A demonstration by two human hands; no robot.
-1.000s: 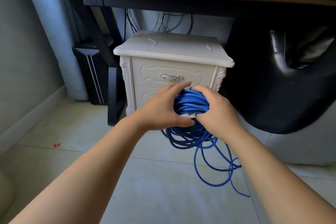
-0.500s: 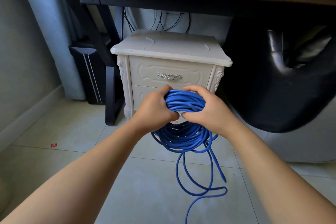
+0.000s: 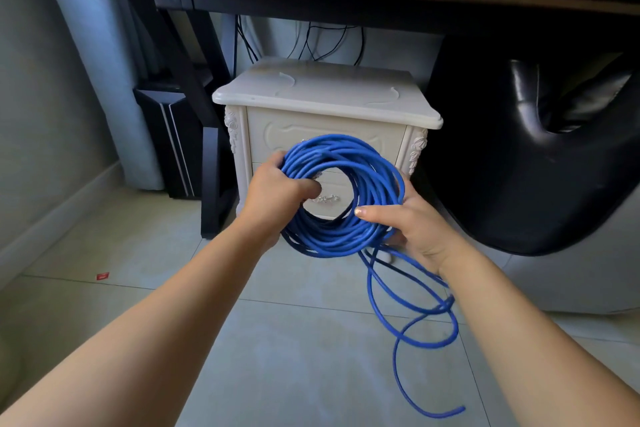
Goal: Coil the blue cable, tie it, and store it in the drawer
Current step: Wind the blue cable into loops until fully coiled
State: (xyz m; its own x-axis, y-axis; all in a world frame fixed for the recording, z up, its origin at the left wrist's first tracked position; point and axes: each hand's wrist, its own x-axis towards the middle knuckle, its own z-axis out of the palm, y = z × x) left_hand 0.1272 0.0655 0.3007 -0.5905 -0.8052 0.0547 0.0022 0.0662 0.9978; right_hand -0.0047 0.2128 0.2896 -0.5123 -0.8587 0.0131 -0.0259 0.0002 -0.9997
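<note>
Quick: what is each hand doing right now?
Left hand: closed around the left side of the coiled blue cable.
Right hand: grips the coil's right side, thumb on top.

The blue cable (image 3: 332, 240) hides much of the 2 drawers (image 3: 377, 135).

Both arms are bare and stretched forward. The left forearm (image 3: 156, 322) comes in from the bottom left corner, the right forearm (image 3: 526, 329) from the bottom right, and they angle toward each other in the middle. The left hand (image 3: 277, 191) shows its back to the camera, knuckles up, fingers curled round the left side of the coil of thin blue plastic-sheathed cable (image 3: 346, 152) and hooked into its centre hole. The right hand (image 3: 415, 229) sits a bit lower on the coil's lower right. Its thumb (image 3: 375, 211) lies flat across the front of the loops pointing left, and its fingers wrap behind. Both wrists look pretty straight.
</note>
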